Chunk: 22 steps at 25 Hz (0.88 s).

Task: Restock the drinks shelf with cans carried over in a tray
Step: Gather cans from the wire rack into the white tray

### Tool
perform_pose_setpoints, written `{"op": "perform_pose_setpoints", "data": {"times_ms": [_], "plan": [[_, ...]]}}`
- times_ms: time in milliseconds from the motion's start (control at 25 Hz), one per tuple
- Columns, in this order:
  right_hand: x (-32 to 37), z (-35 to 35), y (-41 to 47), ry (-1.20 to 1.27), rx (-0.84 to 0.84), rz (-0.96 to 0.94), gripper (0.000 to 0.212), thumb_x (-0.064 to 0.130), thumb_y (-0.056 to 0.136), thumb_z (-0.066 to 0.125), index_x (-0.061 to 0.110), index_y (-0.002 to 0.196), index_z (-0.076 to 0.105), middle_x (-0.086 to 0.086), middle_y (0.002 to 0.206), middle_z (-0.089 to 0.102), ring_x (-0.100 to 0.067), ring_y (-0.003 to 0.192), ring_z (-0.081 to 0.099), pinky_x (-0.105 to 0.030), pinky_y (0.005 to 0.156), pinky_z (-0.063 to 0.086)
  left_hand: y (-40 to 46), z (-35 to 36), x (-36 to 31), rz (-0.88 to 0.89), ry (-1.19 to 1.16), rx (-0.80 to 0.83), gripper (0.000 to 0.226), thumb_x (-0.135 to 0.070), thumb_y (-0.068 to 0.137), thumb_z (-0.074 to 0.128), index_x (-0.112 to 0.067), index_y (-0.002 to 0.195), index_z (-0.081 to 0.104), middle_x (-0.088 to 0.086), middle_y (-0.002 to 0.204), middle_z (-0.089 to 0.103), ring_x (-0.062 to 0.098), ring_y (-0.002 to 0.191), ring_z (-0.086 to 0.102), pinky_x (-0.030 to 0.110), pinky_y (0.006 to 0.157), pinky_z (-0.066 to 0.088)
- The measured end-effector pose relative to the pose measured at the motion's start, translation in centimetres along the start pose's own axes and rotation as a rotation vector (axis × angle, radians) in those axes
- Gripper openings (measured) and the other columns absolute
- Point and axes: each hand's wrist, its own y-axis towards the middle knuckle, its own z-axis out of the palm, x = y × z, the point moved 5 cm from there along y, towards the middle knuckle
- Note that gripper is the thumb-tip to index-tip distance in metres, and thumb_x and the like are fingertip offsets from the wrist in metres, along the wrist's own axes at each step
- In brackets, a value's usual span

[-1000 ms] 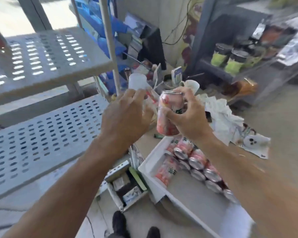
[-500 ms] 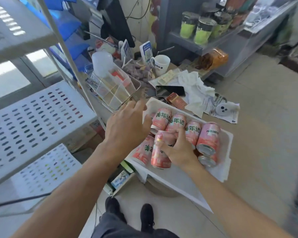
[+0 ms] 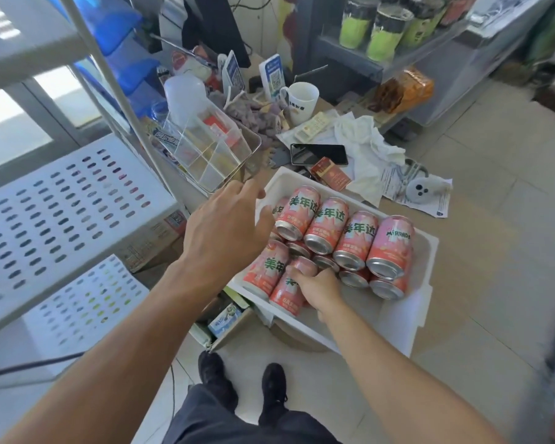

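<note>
A white tray (image 3: 428, 251) rests on the counter, filled with several pink drink cans lying on their sides, such as the one labelled Mirinda (image 3: 390, 248). My right hand (image 3: 318, 288) is closed over a pink can (image 3: 284, 291) at the tray's near left corner. My left hand (image 3: 225, 232) hovers over the tray's left edge with fingers spread and nothing in it. The perforated grey shelf (image 3: 55, 216) stands to the left, bare.
The counter behind the tray is cluttered: a clear organiser box (image 3: 212, 152), a black phone (image 3: 318, 154), a red packet (image 3: 329, 173), a white mug (image 3: 300, 102), a crumpled cloth (image 3: 370, 145). A shelf upright (image 3: 122, 100) rises beside the tray. A carton (image 3: 225, 322) sits below.
A second ago my right hand held a can up in the air. It has come down with the can into the tray, and the view has dropped from the shelves to the tray.
</note>
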Motion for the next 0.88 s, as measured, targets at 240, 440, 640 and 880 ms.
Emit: {"op": "perform_pose_setpoints", "data": {"times_ms": [240, 440, 640, 880], "plan": [[1.0, 0.2, 0.7, 0.0, 0.117, -0.039, 0.027, 0.038, 0.091, 0.062, 0.012, 0.093, 0.068, -0.006, 0.092, 0.073, -0.024, 0.086, 0.069, -0.045, 0.082, 0.058, 0.2, 0.5, 0.8, -0.014, 0.023, 0.018, 0.033, -0.045, 0.096, 0.042, -0.026, 0.12, 0.054, -0.005, 0.117, 0.06, 0.02, 0.101, 0.059, 0.036, 0.073, 0.049], [0.6, 0.0, 1.1, -0.086, 0.147, -0.06, 0.016, 0.024, 0.088, 0.059, 0.014, 0.097, 0.068, -0.004, 0.09, 0.073, -0.025, 0.086, 0.07, -0.05, 0.088, 0.056, 0.3, 1.2, 1.0, -0.017, 0.03, 0.045, 0.033, -0.045, 0.096, 0.042, -0.026, 0.122, 0.053, -0.005, 0.121, 0.059, 0.02, 0.105, 0.059, 0.035, 0.073, 0.046], [1.8, -0.5, 0.5, -0.344, 0.121, -0.184, 0.012, 0.03, 0.093, 0.057, 0.022, 0.099, 0.062, 0.002, 0.105, 0.067, -0.02, 0.099, 0.064, -0.038, 0.089, 0.052, 0.4, 0.9, 1.6, -0.039, 0.022, 0.045, 0.033, -0.044, 0.097, 0.043, -0.025, 0.121, 0.054, -0.004, 0.118, 0.061, 0.019, 0.101, 0.059, 0.036, 0.074, 0.047], [6.3, -0.9, -3.4, -0.538, 0.109, -0.509, 0.021, 0.029, 0.098, 0.053, 0.017, 0.112, 0.061, 0.01, 0.096, 0.06, -0.011, 0.094, 0.06, -0.021, 0.074, 0.044, 0.5, -1.1, 2.9, -0.082, -0.01, -0.001, 0.031, -0.042, 0.097, 0.045, -0.024, 0.121, 0.054, -0.005, 0.12, 0.06, 0.02, 0.103, 0.058, 0.035, 0.077, 0.044]]}}
